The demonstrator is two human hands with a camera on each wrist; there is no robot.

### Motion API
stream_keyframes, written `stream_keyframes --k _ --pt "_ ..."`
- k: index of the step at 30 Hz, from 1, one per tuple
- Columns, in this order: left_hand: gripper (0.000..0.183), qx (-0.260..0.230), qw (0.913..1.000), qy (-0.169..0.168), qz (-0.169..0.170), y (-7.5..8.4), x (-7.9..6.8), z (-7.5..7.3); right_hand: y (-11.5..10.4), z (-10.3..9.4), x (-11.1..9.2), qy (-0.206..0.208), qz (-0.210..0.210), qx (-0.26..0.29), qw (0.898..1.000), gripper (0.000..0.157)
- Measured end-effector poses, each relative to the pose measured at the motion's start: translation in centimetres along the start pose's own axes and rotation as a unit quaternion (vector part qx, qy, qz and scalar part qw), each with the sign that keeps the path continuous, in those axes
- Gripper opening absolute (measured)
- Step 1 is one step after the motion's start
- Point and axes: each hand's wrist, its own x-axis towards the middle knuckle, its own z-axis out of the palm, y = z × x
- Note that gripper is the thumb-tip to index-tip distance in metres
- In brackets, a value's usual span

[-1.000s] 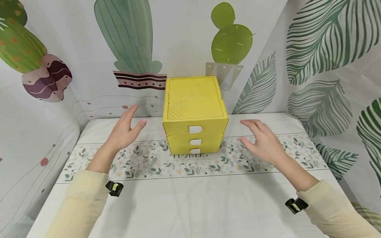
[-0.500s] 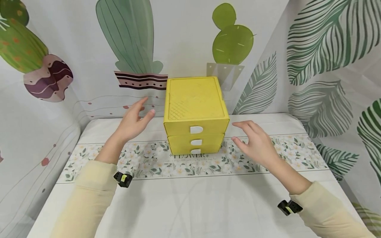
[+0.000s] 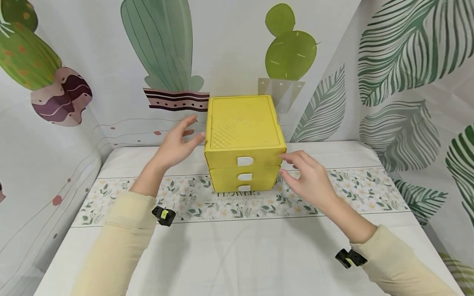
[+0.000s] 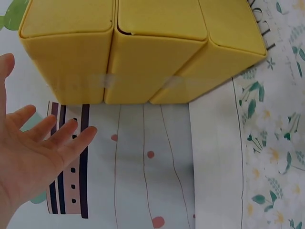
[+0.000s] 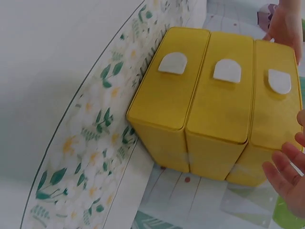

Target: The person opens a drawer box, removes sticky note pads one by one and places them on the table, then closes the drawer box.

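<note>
Head view: left hand (image 3: 175, 147) and right hand (image 3: 310, 179) are apart, fingers loose, beside the yellow box (image 3: 242, 123). Can't tell if they touch it.

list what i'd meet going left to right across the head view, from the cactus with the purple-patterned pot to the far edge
Printed cactus in a purple-patterned pot → left hand → yellow three-drawer cabinet → right hand → black right wrist camera → dark green printed leaf at the right edge
</note>
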Motion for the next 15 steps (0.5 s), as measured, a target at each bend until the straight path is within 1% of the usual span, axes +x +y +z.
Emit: stream_keyframes --k 4,8,11,15 --pt "0.068 -0.006 0.9999 -0.009 -0.006 0.4 0.2 0.2 -0.7 0.4 0.4 -0.003 -0.012 0.006 1.000 0.035" --pt "0.065 -0.032 0.9993 -0.016 -0.010 0.5 0.3 0.5 -1.3 0.8 0.8 -0.005 -0.022 0.010 1.000 0.036" --pt "0.064 -0.058 0.9980 -0.019 -0.015 0.6 0.5 0.8 -1.8 1.2 1.0 -0.013 -0.023 0.008 1.000 0.038" --pt "0.064 -0.073 0.9968 -0.014 -0.030 0.7 0.8 1.1 -2.6 1.6 1.4 -0.028 -0.018 -0.003 0.999 0.040"
